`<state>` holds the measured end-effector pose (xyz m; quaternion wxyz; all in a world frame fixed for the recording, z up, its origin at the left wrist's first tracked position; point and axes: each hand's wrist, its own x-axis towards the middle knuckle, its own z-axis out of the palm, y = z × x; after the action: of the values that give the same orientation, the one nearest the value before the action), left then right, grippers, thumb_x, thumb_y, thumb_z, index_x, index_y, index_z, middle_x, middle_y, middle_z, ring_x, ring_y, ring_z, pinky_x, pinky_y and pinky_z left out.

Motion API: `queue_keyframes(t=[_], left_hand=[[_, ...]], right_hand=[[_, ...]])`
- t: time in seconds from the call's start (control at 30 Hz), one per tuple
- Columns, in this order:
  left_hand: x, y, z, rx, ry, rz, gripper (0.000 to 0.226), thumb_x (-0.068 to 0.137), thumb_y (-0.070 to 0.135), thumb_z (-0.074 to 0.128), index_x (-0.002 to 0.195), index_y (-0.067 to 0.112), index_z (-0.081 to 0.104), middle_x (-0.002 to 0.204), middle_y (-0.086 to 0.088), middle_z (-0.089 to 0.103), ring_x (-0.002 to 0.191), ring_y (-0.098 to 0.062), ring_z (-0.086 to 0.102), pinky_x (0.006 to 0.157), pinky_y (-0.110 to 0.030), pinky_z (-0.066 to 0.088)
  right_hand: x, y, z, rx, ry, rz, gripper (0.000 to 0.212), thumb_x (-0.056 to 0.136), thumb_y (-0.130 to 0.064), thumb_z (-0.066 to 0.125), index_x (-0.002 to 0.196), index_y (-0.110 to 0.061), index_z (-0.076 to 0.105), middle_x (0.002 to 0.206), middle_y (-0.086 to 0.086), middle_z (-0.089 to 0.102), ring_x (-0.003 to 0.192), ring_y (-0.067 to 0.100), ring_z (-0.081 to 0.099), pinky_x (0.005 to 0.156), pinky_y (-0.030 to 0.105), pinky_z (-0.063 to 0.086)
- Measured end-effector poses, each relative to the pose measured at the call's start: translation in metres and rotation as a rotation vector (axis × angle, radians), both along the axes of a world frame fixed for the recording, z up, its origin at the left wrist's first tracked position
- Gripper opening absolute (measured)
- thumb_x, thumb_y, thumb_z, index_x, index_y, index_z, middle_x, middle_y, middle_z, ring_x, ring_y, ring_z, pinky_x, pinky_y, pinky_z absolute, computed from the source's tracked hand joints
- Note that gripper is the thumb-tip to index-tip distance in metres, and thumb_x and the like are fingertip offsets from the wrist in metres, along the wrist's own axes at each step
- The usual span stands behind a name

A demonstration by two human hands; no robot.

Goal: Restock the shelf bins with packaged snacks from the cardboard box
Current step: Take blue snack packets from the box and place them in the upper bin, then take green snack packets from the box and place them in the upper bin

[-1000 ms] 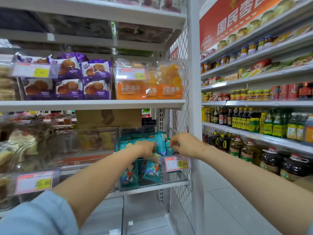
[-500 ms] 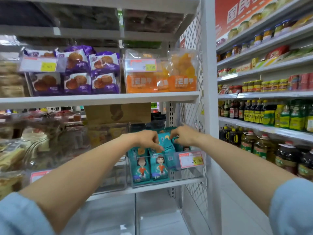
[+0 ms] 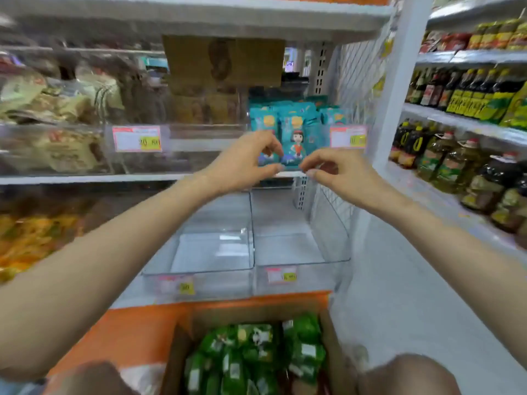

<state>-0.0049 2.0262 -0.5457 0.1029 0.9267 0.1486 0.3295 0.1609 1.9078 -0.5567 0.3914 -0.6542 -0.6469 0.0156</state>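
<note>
Teal snack packets (image 3: 296,129) stand upright in a clear bin on the middle shelf. My left hand (image 3: 245,161) and my right hand (image 3: 336,172) hover just in front of that bin, fingers loosely curled, with nothing in either. Below them, two clear bins (image 3: 211,246) (image 3: 299,240) with nothing in them sit side by side on the lower shelf. At the bottom of the view a cardboard box (image 3: 182,346) holds several green snack packets (image 3: 251,354).
Bins of pale packaged snacks (image 3: 57,132) fill the shelf to the left. Yellow price tags (image 3: 137,138) hang on the bin fronts. A white upright post (image 3: 393,89) ends the shelf unit. Oil and sauce bottles (image 3: 456,155) line the shelves on the right.
The view has tilted down, which brings the lower bins and the cardboard box into sight. Both hands have drawn back from the teal packets to the front of their bin.
</note>
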Motion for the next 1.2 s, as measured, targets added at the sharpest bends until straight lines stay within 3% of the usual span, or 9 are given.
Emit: queue_keyframes(t=[0.13, 0.27, 0.37, 0.47, 0.53, 0.63, 0.83, 0.97, 1.2], left_hand=[[-0.037, -0.035, -0.082, -0.198, 0.029, -0.004, 0.02, 0.083, 0.012, 0.067, 0.101, 0.004, 0.061, 0.095, 0.0, 0.057, 0.086, -0.01, 0.052, 0.074, -0.009, 0.037], [-0.066, -0.06, -0.186, -0.518, 0.179, 0.083, 0.018, 0.084, 0.012, 0.065, 0.101, 0.009, 0.06, 0.096, 0.004, 0.059, 0.086, -0.016, 0.06, 0.079, -0.028, 0.048], [-0.081, -0.067, -0.245, -0.651, 0.321, 0.138, 0.02, 0.086, 0.017, 0.065, 0.104, 0.012, 0.059, 0.095, 0.001, 0.06, 0.087, -0.015, 0.059, 0.071, -0.016, 0.045], [-0.09, -0.068, -0.286, -0.714, 0.385, 0.219, 0.02, 0.088, 0.019, 0.062, 0.106, 0.01, 0.058, 0.09, 0.004, 0.056, 0.085, -0.013, 0.055, 0.056, -0.011, 0.04], [-0.093, -0.069, -0.311, -0.758, 0.419, 0.292, 0.021, 0.089, 0.018, 0.061, 0.107, 0.007, 0.057, 0.094, 0.001, 0.059, 0.084, -0.015, 0.056, 0.059, -0.013, 0.044], [-0.09, -0.067, -0.343, -0.799, 0.499, 0.369, 0.025, 0.088, 0.016, 0.061, 0.109, 0.005, 0.055, 0.107, -0.008, 0.06, 0.09, -0.019, 0.056, 0.082, -0.026, 0.045], [-0.063, -0.039, -0.375, -0.674, 0.693, 0.477, 0.045, 0.087, 0.022, 0.062, 0.126, 0.01, 0.042, 0.131, -0.013, 0.045, 0.121, -0.028, 0.045, 0.1, -0.035, 0.038], [-0.042, -0.029, -0.405, -0.654, 0.831, 0.651, 0.063, 0.087, 0.038, 0.061, 0.133, 0.008, 0.031, 0.136, -0.014, 0.045, 0.128, -0.032, 0.036, 0.103, -0.036, 0.032], [-0.027, -0.033, -0.441, -0.543, 0.71, 0.571, 0.072, 0.081, 0.04, 0.067, 0.138, 0.02, 0.028, 0.125, -0.01, 0.05, 0.115, -0.029, 0.043, 0.095, -0.036, 0.036]], right_hand=[[-0.023, -0.022, -0.089, -0.123, 0.111, -0.014, 0.018, 0.085, 0.0, 0.062, 0.099, -0.01, 0.069, 0.086, -0.002, 0.064, 0.066, 0.0, 0.056, 0.067, 0.01, 0.041], [-0.037, -0.044, -0.186, -0.313, 0.209, -0.014, 0.028, 0.084, 0.003, 0.061, 0.094, -0.023, 0.063, 0.081, -0.01, 0.064, 0.064, -0.001, 0.056, 0.067, 0.014, 0.043], [-0.048, -0.055, -0.238, -0.489, 0.26, 0.008, 0.023, 0.086, -0.003, 0.062, 0.098, -0.023, 0.062, 0.082, -0.011, 0.063, 0.079, 0.013, 0.061, 0.076, 0.021, 0.048], [-0.055, -0.062, -0.267, -0.571, 0.282, 0.006, 0.018, 0.089, -0.01, 0.062, 0.099, -0.025, 0.064, 0.092, -0.007, 0.066, 0.085, 0.01, 0.061, 0.077, 0.017, 0.047], [-0.06, -0.066, -0.28, -0.621, 0.295, -0.013, 0.017, 0.091, -0.014, 0.059, 0.104, -0.024, 0.064, 0.098, -0.005, 0.066, 0.089, 0.009, 0.06, 0.078, 0.019, 0.048], [-0.067, -0.063, -0.288, -0.673, 0.266, 0.004, 0.018, 0.093, -0.018, 0.057, 0.109, -0.021, 0.063, 0.098, -0.006, 0.063, 0.086, 0.008, 0.06, 0.076, 0.019, 0.047], [-0.059, -0.049, -0.296, -0.659, 0.238, 0.0, 0.017, 0.093, -0.021, 0.056, 0.108, -0.021, 0.065, 0.1, -0.006, 0.064, 0.087, 0.01, 0.06, 0.08, 0.029, 0.051], [-0.05, -0.041, -0.305, -0.663, 0.252, -0.011, 0.016, 0.093, -0.021, 0.057, 0.106, -0.02, 0.065, 0.101, -0.004, 0.064, 0.094, 0.011, 0.06, 0.085, 0.029, 0.05], [-0.032, -0.024, -0.315, -0.676, 0.283, -0.05, 0.015, 0.091, -0.022, 0.058, 0.104, -0.021, 0.066, 0.102, -0.003, 0.065, 0.09, 0.009, 0.058, 0.078, 0.022, 0.045]])
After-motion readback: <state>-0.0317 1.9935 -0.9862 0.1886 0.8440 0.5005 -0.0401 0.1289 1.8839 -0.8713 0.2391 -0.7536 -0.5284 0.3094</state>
